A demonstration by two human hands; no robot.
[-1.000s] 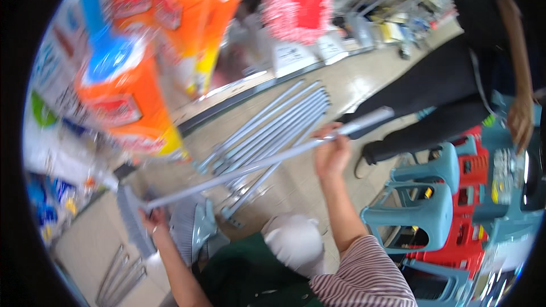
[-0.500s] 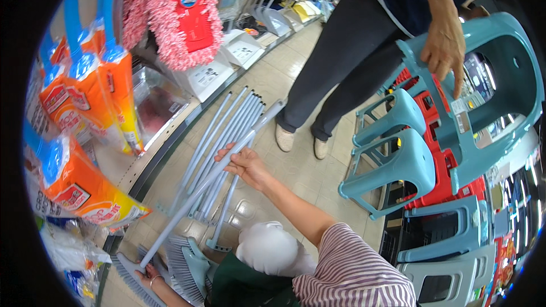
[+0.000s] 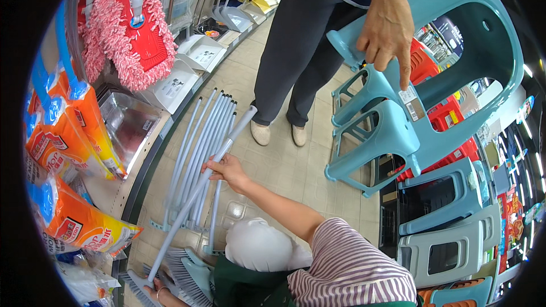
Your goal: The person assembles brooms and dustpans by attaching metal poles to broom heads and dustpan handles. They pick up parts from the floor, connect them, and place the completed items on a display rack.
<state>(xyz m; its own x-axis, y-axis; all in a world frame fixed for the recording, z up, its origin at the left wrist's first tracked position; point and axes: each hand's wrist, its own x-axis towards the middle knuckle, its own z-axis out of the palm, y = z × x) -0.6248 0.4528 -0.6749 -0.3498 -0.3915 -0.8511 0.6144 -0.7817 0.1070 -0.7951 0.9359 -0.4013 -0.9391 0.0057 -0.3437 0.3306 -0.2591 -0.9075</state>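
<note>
A broom with a long grey-blue handle [image 3: 188, 207] slants across the view, its bristled head low at the left. My right hand [image 3: 224, 170] is closed round the upper part of the handle, below its light grey end. Down at the lower left, my left hand [image 3: 154, 294] grips the broom where the handle meets the head; part of this hand is cut off by the lower edge. Beside it are other brush heads [image 3: 190, 273] with grey bristles. Several loose grey-blue poles [image 3: 199, 153] lie side by side on the floor under the handle, with dark tips at the far end.
A standing person [image 3: 284, 51] in dark trousers holds a teal stool [image 3: 472, 102], one finger at its label. More stools [image 3: 375, 136] stand at the right. On the left, a shelf carries pink mop heads [image 3: 133, 34] and orange mop packs [image 3: 79, 222]. A white rounded thing [image 3: 259, 244] is near my apron.
The view has shifted, so the standing person and the stools appear further left. Both my hands keep their hold on the broom. The teal stool has come nearer in the picture.
</note>
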